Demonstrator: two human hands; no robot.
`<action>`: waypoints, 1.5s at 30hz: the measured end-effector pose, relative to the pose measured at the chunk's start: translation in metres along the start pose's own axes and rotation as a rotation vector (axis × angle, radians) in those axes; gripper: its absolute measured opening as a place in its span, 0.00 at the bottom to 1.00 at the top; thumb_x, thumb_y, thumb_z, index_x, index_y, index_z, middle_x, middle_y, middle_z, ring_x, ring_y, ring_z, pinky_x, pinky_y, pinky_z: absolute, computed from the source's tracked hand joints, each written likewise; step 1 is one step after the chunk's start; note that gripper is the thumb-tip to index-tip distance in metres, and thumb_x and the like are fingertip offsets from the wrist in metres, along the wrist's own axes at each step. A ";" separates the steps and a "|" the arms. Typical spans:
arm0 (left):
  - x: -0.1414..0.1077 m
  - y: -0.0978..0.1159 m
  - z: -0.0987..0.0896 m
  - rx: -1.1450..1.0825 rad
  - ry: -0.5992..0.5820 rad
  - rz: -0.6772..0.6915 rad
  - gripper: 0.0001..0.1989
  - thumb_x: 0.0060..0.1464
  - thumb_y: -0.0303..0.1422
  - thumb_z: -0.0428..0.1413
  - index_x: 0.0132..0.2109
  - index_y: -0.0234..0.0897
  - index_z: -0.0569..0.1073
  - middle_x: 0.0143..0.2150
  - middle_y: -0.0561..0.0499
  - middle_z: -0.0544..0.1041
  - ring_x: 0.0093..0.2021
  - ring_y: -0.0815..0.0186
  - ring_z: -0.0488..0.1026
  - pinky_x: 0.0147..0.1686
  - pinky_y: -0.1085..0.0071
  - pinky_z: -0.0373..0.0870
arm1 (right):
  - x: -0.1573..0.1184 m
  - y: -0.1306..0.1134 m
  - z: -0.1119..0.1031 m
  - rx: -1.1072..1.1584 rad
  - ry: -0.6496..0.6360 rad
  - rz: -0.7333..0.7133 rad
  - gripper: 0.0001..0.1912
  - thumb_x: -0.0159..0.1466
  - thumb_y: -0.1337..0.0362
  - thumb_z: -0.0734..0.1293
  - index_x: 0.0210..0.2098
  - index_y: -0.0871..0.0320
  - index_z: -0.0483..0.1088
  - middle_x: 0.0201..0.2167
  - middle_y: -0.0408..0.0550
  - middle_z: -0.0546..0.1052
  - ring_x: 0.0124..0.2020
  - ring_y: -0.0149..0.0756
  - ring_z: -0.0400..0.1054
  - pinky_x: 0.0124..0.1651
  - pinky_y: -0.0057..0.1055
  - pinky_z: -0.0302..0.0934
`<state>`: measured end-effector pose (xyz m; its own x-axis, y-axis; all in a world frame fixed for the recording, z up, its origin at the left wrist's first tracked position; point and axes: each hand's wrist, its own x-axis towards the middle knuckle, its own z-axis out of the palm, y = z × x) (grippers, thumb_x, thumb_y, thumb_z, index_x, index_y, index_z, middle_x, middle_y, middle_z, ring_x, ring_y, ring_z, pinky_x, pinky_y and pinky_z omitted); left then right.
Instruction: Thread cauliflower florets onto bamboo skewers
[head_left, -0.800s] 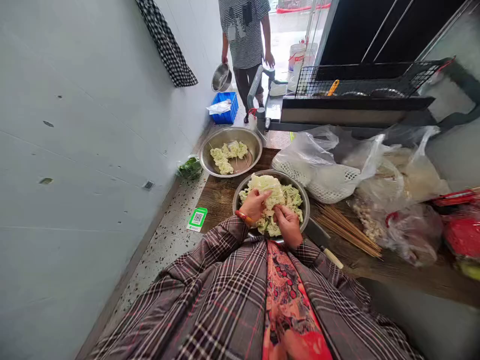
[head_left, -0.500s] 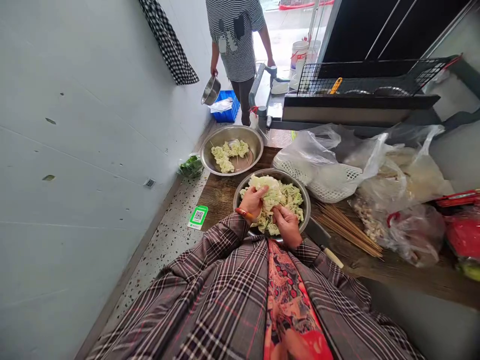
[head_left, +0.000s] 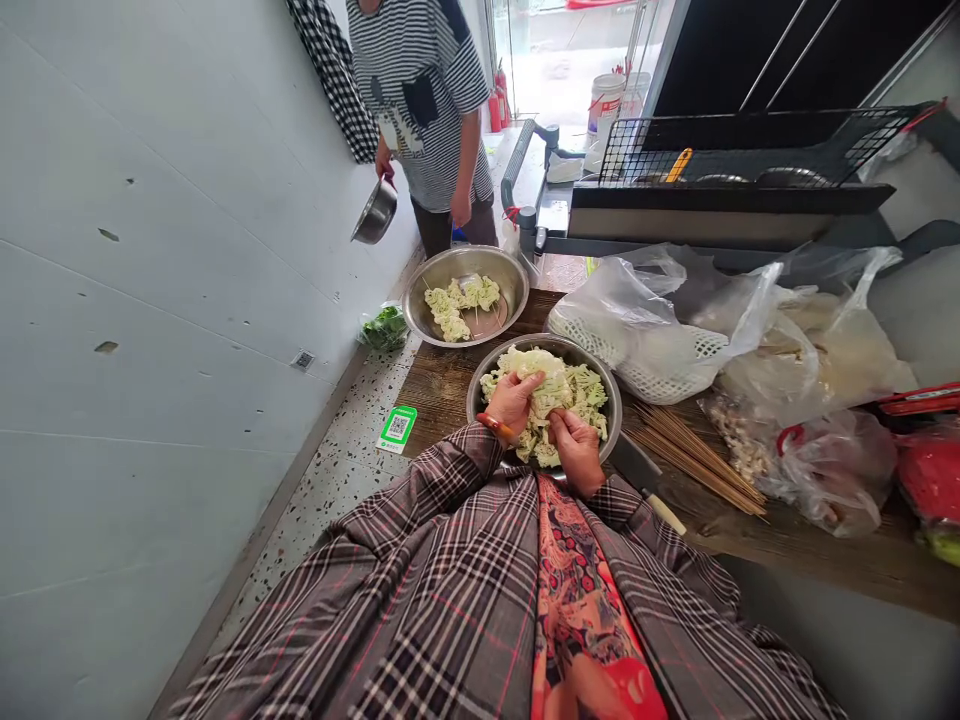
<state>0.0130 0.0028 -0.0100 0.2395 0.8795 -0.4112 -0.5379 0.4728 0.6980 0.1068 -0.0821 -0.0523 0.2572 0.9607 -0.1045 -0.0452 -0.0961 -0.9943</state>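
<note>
The left hand gripped pale, frilly cauliflower; the right hand pinched closed, contents unclear. Overpressing could have snapped bits into the round silver metal bowl beneath.

Bright daylight burns out the doorway, while wide-angle distortion stretches the wall at left.

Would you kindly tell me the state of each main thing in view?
Bare left hand: gripping pale-green cauliflower
Bare right hand: pinched closed, contents unclear
Near round steel bowl: heaped
Far round steel bowl: partly filled
Grey steel basin: held tilted
Wooden-handled steel knife: lying flat
Thin brown wooden skewers: loosely bunched
Clear plastic bags: filled
</note>
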 end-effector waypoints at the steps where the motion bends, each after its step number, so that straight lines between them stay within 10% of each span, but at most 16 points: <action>1: 0.000 0.001 0.001 -0.004 -0.010 -0.002 0.23 0.31 0.33 0.74 0.37 0.32 0.77 0.32 0.48 0.81 0.44 0.55 0.79 0.50 0.60 0.72 | 0.001 0.000 -0.001 0.003 -0.003 0.000 0.22 0.63 0.44 0.63 0.25 0.55 0.68 0.17 0.38 0.63 0.20 0.30 0.56 0.27 0.30 0.51; 7: 0.006 0.016 0.001 0.006 -0.026 0.062 0.20 0.45 0.40 0.69 0.42 0.36 0.75 0.35 0.50 0.80 0.37 0.63 0.78 0.42 0.65 0.73 | 0.002 0.003 -0.007 0.002 -0.013 -0.005 0.19 0.63 0.47 0.64 0.28 0.56 0.70 0.18 0.38 0.64 0.21 0.31 0.57 0.27 0.30 0.52; 14: 0.022 0.018 -0.005 0.138 0.100 0.114 0.17 0.38 0.37 0.71 0.32 0.34 0.73 0.28 0.52 0.77 0.28 0.68 0.73 0.32 0.70 0.70 | 0.002 -0.001 -0.008 -0.033 -0.045 -0.021 0.19 0.64 0.49 0.63 0.25 0.56 0.69 0.17 0.38 0.64 0.21 0.31 0.57 0.29 0.30 0.53; 35: 0.025 0.017 -0.004 0.288 0.054 0.061 0.18 0.41 0.40 0.70 0.35 0.34 0.74 0.32 0.50 0.77 0.33 0.68 0.73 0.37 0.70 0.68 | 0.004 -0.005 -0.012 0.072 -0.027 0.090 0.22 0.60 0.43 0.65 0.25 0.55 0.68 0.17 0.39 0.64 0.20 0.29 0.54 0.24 0.29 0.49; 41: 0.022 0.029 -0.024 0.405 0.177 0.028 0.20 0.50 0.46 0.65 0.44 0.38 0.74 0.43 0.49 0.78 0.35 0.70 0.76 0.32 0.75 0.67 | 0.025 -0.002 -0.012 0.199 0.054 0.158 0.25 0.59 0.39 0.65 0.30 0.56 0.67 0.20 0.40 0.68 0.17 0.26 0.54 0.19 0.26 0.46; 45: -0.001 0.008 -0.036 0.545 0.047 -0.050 0.18 0.48 0.44 0.66 0.39 0.35 0.75 0.36 0.49 0.78 0.30 0.70 0.75 0.31 0.75 0.67 | 0.038 0.001 -0.008 0.216 0.103 0.157 0.26 0.57 0.39 0.68 0.35 0.58 0.71 0.25 0.43 0.73 0.23 0.30 0.63 0.23 0.26 0.54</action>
<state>-0.0205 0.0037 -0.0248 0.2108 0.8578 -0.4687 -0.0276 0.4845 0.8744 0.1243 -0.0477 -0.0571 0.3266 0.9061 -0.2690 -0.2943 -0.1729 -0.9399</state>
